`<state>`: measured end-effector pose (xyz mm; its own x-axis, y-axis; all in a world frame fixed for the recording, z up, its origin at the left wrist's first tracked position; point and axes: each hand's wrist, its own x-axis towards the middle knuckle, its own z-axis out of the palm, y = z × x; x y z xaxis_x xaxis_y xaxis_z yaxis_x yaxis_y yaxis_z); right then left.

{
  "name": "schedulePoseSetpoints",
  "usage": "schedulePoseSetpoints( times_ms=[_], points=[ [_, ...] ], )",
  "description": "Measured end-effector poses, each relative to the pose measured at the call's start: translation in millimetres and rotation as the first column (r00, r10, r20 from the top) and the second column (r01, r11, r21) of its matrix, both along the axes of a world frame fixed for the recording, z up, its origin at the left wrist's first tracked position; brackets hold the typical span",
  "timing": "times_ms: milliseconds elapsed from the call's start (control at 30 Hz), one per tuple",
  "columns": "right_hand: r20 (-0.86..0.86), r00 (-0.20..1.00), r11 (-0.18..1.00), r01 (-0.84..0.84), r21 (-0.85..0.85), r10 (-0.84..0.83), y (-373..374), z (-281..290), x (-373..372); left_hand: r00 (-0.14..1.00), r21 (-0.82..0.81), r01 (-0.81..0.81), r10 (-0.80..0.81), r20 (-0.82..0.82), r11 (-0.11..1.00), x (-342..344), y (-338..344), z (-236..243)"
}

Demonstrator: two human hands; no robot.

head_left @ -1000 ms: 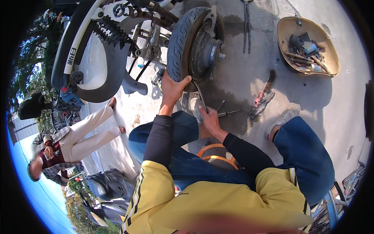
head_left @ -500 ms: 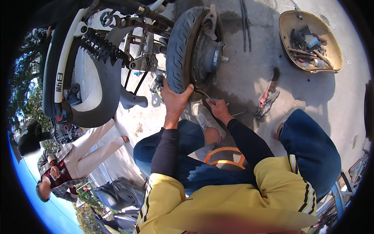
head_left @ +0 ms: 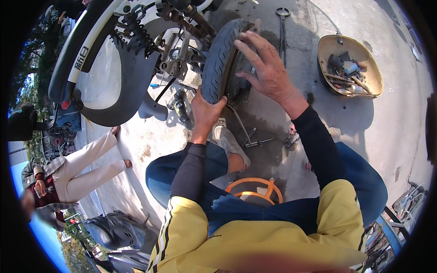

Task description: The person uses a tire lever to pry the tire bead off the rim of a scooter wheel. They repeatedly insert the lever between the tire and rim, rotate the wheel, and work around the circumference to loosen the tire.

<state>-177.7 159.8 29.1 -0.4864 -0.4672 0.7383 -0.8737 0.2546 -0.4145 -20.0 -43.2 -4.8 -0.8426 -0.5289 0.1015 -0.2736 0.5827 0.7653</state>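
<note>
The black tire [head_left: 221,59] stands on its wheel at the rear of a raised scooter, tilted slightly. My left hand [head_left: 205,113] grips the tire's lower edge, with the thumb on the near side and the fingers wrapped round the tread. A bent metal tire lever [head_left: 238,119] is lodged at the bottom of the rim beside that thumb and sticks out toward me. My right hand [head_left: 269,73] is raised at the upper side of the wheel, fingers spread, holding nothing; it hides most of the hub. I cannot tell whether its fingertips touch the tire.
A tan shell-shaped bin [head_left: 377,86] of tools stands at right. A metal tool [head_left: 259,142] lies near my shoe. An orange ring-shaped frame [head_left: 268,187] is between my legs. Long dark tongs [head_left: 282,32] lie beyond the wheel. A standing person [head_left: 68,182] and parked scooters [head_left: 114,232] are at left.
My right hand has let go of the lever and risen to the wheel's upper side, opening. The lever stays at the rim. My left hand still grips the tire; the whole view has shifted.
</note>
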Motion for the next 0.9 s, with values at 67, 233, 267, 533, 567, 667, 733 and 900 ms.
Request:
schedulePoseSetpoints(
  times_ms=[67,233,267,533,567,667,733,900],
  points=[
    [-0.171,0.969,0.948,-0.122,0.292,0.178,-24,24,-49,1.000,-0.025,-0.014,0.015,0.024,1.000,-2,-2,6],
    [-0.219,0.790,0.659,-0.286,0.696,0.573,-60,39,-94,1.000,0.040,0.004,-0.003,-0.025,0.999,-3,0,-2],
    [-0.202,0.796,0.655,-0.294,0.696,0.571,-60,37,-98,1.000,0.040,0.007,-0.006,-0.023,0.999,-3,1,0],
    [-0.254,0.773,0.704,-0.322,0.633,0.582,-68,19,-102,1.000,0.031,-0.013,0.012,0.024,0.999,0,3,4],
    [-0.236,0.780,0.692,-0.320,0.647,0.580,-69,20,-103,1.000,0.060,-0.013,0.012,0.013,0.998,-1,2,2],
    [-0.225,0.790,0.688,-0.311,0.656,0.571,-66,25,-97,1.000,0.103,-0.006,0.009,-0.025,0.995,1,1,-5],
    [-0.274,0.773,0.722,-0.316,0.615,0.572,-66,28,-91,0.999,0.066,-0.015,0.018,-0.051,0.998,3,0,-13],
    [-0.097,0.770,0.537,-0.342,0.771,0.631,-73,58,-54,0.999,0.059,-0.040,0.041,-0.010,0.997,4,1,-12]
  ],
)
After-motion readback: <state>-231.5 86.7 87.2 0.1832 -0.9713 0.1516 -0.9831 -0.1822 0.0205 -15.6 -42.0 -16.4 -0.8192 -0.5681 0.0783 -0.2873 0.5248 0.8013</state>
